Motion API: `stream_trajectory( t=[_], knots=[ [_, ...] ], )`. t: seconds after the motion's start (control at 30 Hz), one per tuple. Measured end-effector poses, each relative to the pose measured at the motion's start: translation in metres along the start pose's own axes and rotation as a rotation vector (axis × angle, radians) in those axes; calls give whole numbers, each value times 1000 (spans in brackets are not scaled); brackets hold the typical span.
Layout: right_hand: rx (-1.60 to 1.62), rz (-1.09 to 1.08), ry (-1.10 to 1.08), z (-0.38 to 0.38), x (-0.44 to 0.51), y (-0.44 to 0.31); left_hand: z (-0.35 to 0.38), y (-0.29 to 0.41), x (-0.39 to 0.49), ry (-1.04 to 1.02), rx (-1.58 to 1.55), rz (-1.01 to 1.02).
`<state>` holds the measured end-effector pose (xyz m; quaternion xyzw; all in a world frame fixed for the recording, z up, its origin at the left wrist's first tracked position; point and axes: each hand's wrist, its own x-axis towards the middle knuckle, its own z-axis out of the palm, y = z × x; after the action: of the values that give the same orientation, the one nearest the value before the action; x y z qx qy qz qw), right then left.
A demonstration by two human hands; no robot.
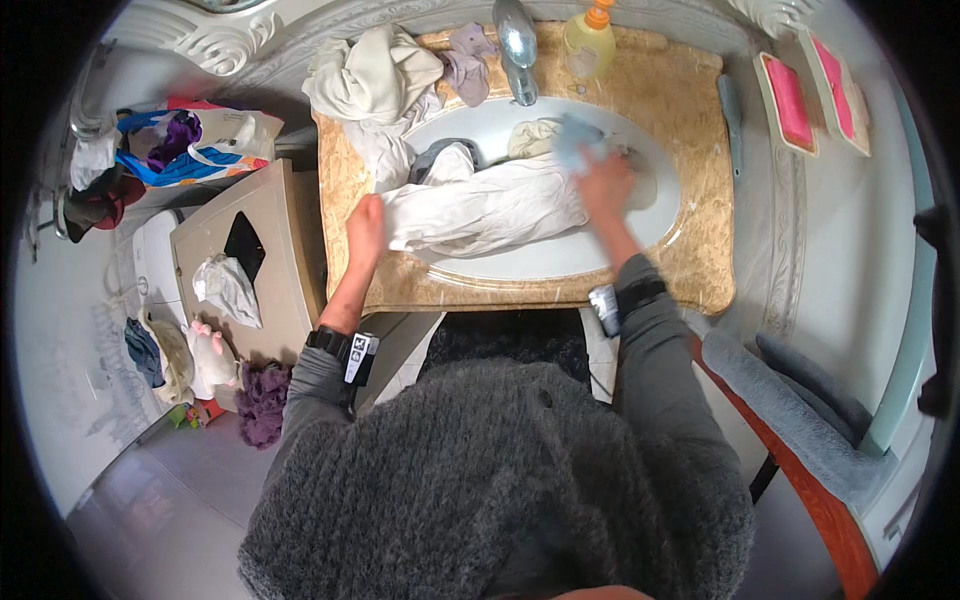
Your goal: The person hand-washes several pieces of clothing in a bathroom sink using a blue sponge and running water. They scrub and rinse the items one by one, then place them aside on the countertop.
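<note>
A wet white garment [491,206] lies stretched over an oval white sink basin [540,262]. My left hand [366,229] is closed on its left end at the basin's edge. Over the garment's right end is my right hand [606,184], blurred, with a light blue thing [576,141] in its fingers, perhaps a brush or a cloth; the blur hides which. Behind the garment, a dark grey cloth [444,156] and a cream cloth [534,138] lie in the basin.
A metal faucet [517,52] and a yellow pump bottle [590,46] stand behind the basin on the brown stone counter [675,97]. Cream fabric [375,73] is heaped at the back left. Left of the counter, a beige cabinet [210,202] holds a dark flat object [245,246] and white cloth [226,289].
</note>
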<state>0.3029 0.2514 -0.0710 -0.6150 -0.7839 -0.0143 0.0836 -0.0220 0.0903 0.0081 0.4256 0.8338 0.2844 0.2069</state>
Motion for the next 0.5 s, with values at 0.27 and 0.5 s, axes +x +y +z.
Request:
stream_trajectory(
  t=[0.27, 0.5],
  knots=[
    [1762, 554, -259, -20, 3, 109, 178, 116, -30, -145, 230, 606],
    [1858, 675, -146, -77, -23, 113, 213, 128, 0, -184, 336, 322]
  ],
)
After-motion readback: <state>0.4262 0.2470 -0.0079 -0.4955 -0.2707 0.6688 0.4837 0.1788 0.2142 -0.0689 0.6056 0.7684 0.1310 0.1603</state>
